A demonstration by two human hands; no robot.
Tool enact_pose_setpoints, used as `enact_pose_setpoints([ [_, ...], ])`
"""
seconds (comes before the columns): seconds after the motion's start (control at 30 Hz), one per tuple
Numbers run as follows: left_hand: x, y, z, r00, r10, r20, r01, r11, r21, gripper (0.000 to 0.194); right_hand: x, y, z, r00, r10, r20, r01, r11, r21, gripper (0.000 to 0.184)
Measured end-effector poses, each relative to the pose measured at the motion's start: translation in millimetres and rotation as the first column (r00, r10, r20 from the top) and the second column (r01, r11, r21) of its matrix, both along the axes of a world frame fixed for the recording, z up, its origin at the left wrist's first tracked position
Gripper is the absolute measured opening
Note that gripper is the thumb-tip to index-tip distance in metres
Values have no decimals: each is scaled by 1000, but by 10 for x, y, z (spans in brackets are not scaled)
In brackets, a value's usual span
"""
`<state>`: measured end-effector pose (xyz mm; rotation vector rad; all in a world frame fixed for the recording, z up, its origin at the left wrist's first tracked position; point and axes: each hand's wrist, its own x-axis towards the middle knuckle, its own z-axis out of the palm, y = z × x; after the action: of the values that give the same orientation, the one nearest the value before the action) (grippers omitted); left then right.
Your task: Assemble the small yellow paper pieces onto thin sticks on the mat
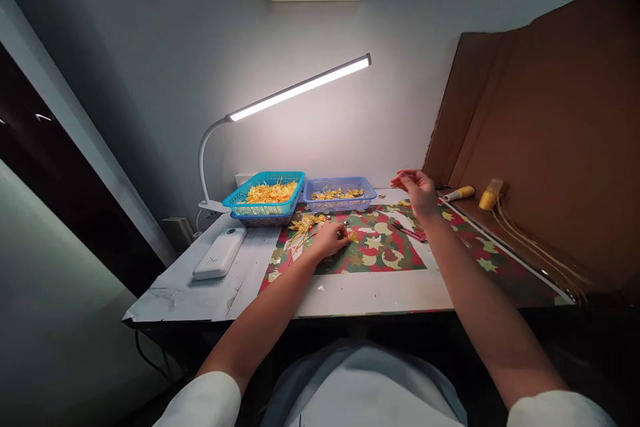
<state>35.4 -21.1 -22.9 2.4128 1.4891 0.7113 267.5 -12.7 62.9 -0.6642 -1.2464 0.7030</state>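
My left hand [330, 240] rests low over the patterned sheet [373, 260], fingers curled and pinched. At its fingertips is a small yellow ribbon piece [353, 237]. Behind that hand lies a pile of yellow ribbon pieces with stems [305, 223]. My right hand [420, 192] is raised above the back right of the sheet, its fingers drawn together; anything between them is too small to make out. Beneath and left of that wrist lies a red-handled tool [410, 232], perhaps scissors or tweezers.
A teal basket [235, 203] heaped with yellow pieces sits on a blue basket at the back; a lavender basket [367, 200] stands beside it. A power bank [220, 253] lies left, near the lamp [203, 160]. A glue bottle [490, 195] and cardboard [550, 113] are at right.
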Motion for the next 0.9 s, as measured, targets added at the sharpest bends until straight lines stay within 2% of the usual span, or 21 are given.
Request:
enact_pose_setpoints([
  [0.1, -3, 51, -33, 986, 24, 165, -23, 1000, -13, 8, 72, 55, -15, 996, -25, -80, 21, 998, -57, 30],
  [0.17, -17, 110, -49, 938, 40, 344, -27, 999, -40, 8, 141, 94, -25, 987, -64, -151, 50, 994, -98, 29],
  [0.27, -80, 212, -40, 770, 88, 632, -35, 995, -96, 14, 271, 133, -37, 961, -132, -242, 95, 982, -162, 26],
  [0.33, -142, 268, -19, 664, 130, 736, -67, 991, -114, 19, 357, 139, -44, 929, -181, -323, 122, 973, -197, 24],
  [0.4, -195, 301, -2, 635, 121, 763, -71, 993, -99, 24, 423, 129, -49, 915, -190, -355, 112, 967, -229, 23],
  [0.57, -211, 328, -23, 648, 51, 760, 1, 998, -68, 29, 442, 89, -52, 899, -163, -407, 79, 973, -216, 22],
  [0.77, -217, 379, -52, 619, 128, 775, -55, 991, -121, 29, 409, 99, -149, 897, -196, -397, 120, 971, -209, 22],
  [0.9, -227, 375, -33, 651, 115, 751, -78, 993, -85, 25, 468, 125, -253, 894, -214, -394, 146, 970, -195, 23],
])
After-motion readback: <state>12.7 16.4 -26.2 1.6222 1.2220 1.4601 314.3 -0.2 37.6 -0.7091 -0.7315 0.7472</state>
